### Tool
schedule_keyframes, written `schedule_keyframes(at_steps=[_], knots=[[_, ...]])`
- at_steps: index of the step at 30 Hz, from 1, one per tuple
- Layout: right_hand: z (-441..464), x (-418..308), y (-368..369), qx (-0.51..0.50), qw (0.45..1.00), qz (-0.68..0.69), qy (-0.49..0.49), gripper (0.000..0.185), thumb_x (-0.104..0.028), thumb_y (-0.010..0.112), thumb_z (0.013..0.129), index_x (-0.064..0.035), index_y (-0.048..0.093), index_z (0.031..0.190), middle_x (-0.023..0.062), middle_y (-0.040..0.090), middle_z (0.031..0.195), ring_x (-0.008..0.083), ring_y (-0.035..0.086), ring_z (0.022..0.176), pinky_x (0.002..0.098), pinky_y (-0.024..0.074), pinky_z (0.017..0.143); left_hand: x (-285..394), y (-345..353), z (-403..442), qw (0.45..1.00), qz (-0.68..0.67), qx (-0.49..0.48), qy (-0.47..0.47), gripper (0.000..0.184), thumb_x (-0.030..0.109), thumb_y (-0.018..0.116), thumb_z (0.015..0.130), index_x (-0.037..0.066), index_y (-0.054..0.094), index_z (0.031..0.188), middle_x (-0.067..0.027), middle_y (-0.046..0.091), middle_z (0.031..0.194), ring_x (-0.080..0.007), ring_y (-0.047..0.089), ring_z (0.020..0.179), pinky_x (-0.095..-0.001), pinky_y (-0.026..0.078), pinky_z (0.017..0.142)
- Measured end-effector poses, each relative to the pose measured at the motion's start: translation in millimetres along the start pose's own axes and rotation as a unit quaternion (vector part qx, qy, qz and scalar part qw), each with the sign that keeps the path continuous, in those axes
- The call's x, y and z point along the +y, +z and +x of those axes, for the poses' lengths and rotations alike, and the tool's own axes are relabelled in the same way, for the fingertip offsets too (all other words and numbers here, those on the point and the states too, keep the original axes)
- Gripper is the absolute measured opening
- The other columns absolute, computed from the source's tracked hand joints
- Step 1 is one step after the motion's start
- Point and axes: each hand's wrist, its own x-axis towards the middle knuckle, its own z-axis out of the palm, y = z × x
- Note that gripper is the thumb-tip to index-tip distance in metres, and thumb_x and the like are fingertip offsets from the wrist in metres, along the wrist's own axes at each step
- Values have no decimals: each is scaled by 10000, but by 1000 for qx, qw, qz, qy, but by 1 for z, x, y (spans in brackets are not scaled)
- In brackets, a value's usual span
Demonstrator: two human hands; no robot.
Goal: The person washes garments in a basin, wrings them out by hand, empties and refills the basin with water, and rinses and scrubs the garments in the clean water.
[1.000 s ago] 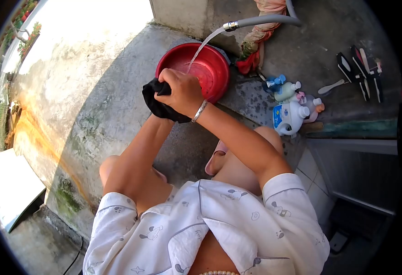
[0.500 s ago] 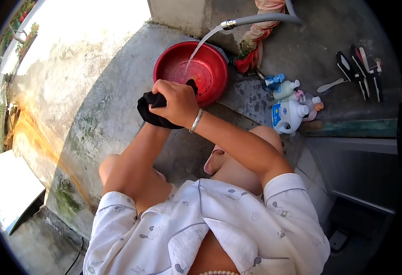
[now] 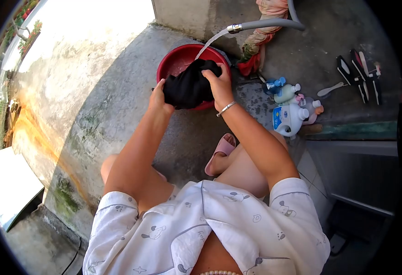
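Black crumpled cloth was over the near side of the red plastic basin. Left hand and right hand were holding its two ends, and their fingers were pinching the fabric.

My left hand and right hand reach out in front of me, apart, fingers curled inward. Both forearms angle forward from bent elbows, my knees spread either side.
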Motion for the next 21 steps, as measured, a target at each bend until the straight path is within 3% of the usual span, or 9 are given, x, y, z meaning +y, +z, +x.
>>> schedule_keyframes(at_steps=[4, 7, 8, 10, 13, 16, 17, 18, 21], knots=[[-23, -16, 18, -92, 963, -109, -231, 354, -32, 682, 670, -51, 502, 974, 76, 556, 929, 210, 562, 925, 319, 443, 852, 2, -8, 3, 994, 26, -99, -41, 353, 429, 485, 944, 125, 608, 1074, -102, 644, 1118, -264, 587, 1090, -421, 445, 976], [-53, -31, 38, -188, 912, -156, -329, 364, -31, 671, 598, -84, 498, 913, 77, 551, 919, 280, 541, 921, 364, 430, 838, -2, -13, 6, 898, -5, -435, -66, 369, 511, 512, 920, 150, 590, 921, -43, 619, 890, -203, 596, 893, -347, 486, 840], [-63, -35, 43, -220, 894, -177, -348, 365, -39, 672, 582, -94, 496, 897, 64, 550, 915, 285, 532, 919, 373, 424, 827, -14, -15, -6, 933, 102, -328, 104, 321, 467, 540, 919, 155, 568, 847, -11, 561, 787, -188, 567, 789, -308, 480, 775], [-74, -35, 52, -256, 878, -141, -379, 362, -68, 678, 567, -108, 494, 876, 37, 547, 924, 275, 519, 913, 379, 409, 816, -18, -24, -12, 899, 211, -309, 227, 299, 439, 539, 921, 148, 577, 862, -19, 577, 805, -192, 579, 801, -312, 489, 777], [-70, -31, 53, -236, 893, -137, -357, 316, -137, 697, 620, -88, 519, 877, 68, 584, 877, 291, 578, 869, 377, 447, 785, -26, -21, 3, 863, 68, -455, 210, 267, 397, 538, 925, 138, 589, 885, -32, 601, 832, -199, 598, 819, -319, 502, 780], [-54, -26, 52, -145, 960, -134, -198, 301, -224, 681, 708, -56, 543, 916, 127, 634, 849, 342, 616, 795, 391, 483, 739, -42, -6, 26, 713, -258, -647, 73, 237, 355, 536, 928, 128, 602, 907, -44, 626, 860, -206, 616, 837, -326, 515, 783], [-44, -23, 50, -105, 974, -137, -145, 314, -233, 670, 727, -48, 546, 948, 141, 636, 874, 331, 624, 824, 391, 485, 749, -26, -12, 27, 889, -129, -433, 68, 226, 306, 524, 920, 100, 612, 947, -76, 646, 909, -229, 637, 858, -357, 532, 795], [-32, -19, 46, -65, 984, -140, -91, 329, -242, 659, 745, -39, 549, 980, 154, 637, 898, 320, 632, 853, 390, 486, 760, -8, -12, 15, 982, 13, -179, 55, 229, 257, 511, 912, 71, 622, 986, -108, 666, 958, -252, 658, 878, -389, 548, 807], [-4, 30, 34, 35, 994, -104, 16, 465, -346, 606, 802, -74, 538, 1172, 215, 640, 1037, 358, 636, 953, 412, 496, 830, 3, -2, -7, 993, 9, -112, 47, 263, 199, 550, 833, 28, 601, 1026, -149, 666, 987, -294, 666, 875, -434, 553, 824]])
